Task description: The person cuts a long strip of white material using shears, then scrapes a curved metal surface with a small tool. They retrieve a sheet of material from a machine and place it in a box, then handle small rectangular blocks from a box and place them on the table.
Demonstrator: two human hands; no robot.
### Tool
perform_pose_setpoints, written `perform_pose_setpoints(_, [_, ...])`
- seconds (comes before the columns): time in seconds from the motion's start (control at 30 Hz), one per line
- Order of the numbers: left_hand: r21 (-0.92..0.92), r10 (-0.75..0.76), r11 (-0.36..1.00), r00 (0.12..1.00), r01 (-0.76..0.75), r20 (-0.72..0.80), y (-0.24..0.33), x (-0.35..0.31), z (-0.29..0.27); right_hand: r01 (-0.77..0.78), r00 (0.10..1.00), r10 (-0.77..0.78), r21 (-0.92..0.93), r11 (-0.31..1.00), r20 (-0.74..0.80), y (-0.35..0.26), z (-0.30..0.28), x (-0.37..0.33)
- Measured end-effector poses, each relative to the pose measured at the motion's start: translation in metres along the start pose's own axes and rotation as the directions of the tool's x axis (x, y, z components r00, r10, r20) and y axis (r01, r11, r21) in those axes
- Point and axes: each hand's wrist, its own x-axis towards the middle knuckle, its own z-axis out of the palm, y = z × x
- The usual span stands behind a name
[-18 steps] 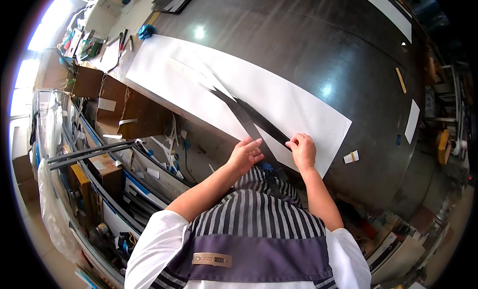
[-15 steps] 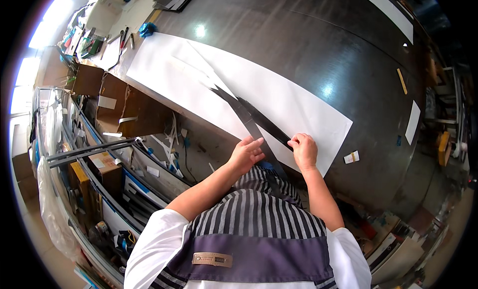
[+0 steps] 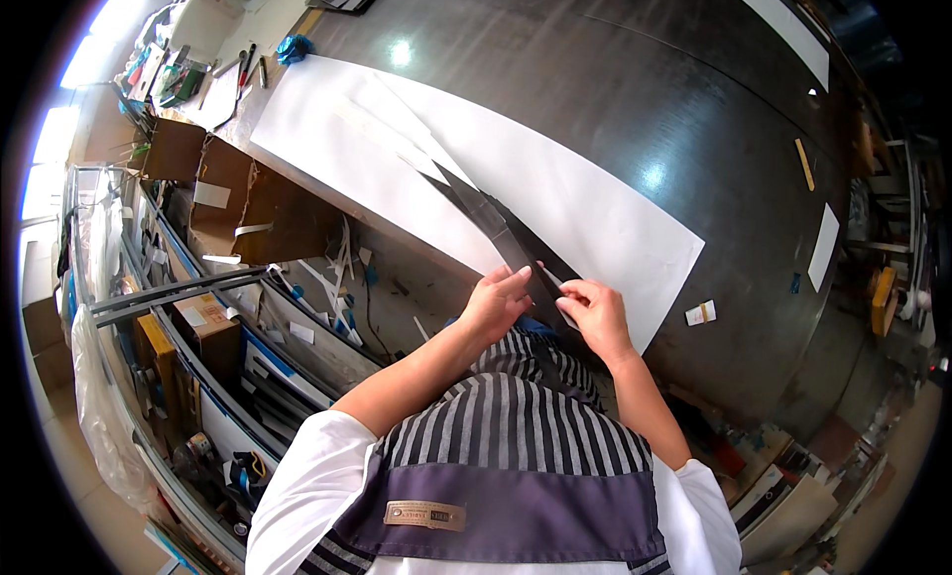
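Two long narrow strips cross over a large white sheet (image 3: 595,198) on the dark table. They look dark near my hands and pale toward their far ends. My left hand (image 3: 496,302) holds the left strip (image 3: 484,216) near its close end, thumb and fingertips at its edge. My right hand (image 3: 598,319) pinches the right strip (image 3: 535,248) between thumb and bent fingers. The hands are close together over the table's near edge, and the strips' nearest ends are partly hidden by fingers.
On the dark tabletop (image 3: 496,55) lie a blue crumpled thing (image 3: 294,49), a small white piece (image 3: 700,313), a yellowish stick (image 3: 804,166) and white strips at the right. Pens (image 3: 245,67) lie at the far left. A rack (image 3: 178,297) with boards and a torn cardboard box (image 3: 238,198) stands below left.
My right hand has moved slightly left and down, closer to my left hand. The near parts of the two strips have come closer together, while my left hand has barely shifted.
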Motion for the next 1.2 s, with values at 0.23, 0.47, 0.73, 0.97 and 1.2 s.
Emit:
perform_pose_setpoints(0.23, [0.058,0.059,0.997,0.996,-0.056,-0.064,0.000,0.000,0.001,0.182,0.929,-0.290,-0.400,0.898,-0.230,0.025,0.010,0.016])
perform_pose_setpoints(0.47, [0.050,0.068,0.997,0.991,-0.062,-0.117,0.005,-0.009,0.004,0.054,0.957,-0.156,-0.378,0.924,-0.245,0.037,0.014,0.026])
perform_pose_setpoints(0.73, [0.061,0.013,0.998,0.995,-0.007,-0.100,0.002,-0.005,-0.005,0.152,0.922,-0.313,-0.531,0.834,-0.228,0.027,0.010,0.023])
perform_pose_setpoints(0.97, [0.013,0.038,0.999,0.999,-0.038,0.000,0.005,-0.008,0.005,-0.036,0.994,0.029,0.072,0.997,0.105,0.001,0.006,0.000])
perform_pose_setpoints(1.2, [0.062,0.071,0.996,0.994,-0.065,-0.089,-0.001,-0.002,-0.006,0.148,0.912,-0.317,-0.515,0.844,-0.259,0.030,0.021,0.023])
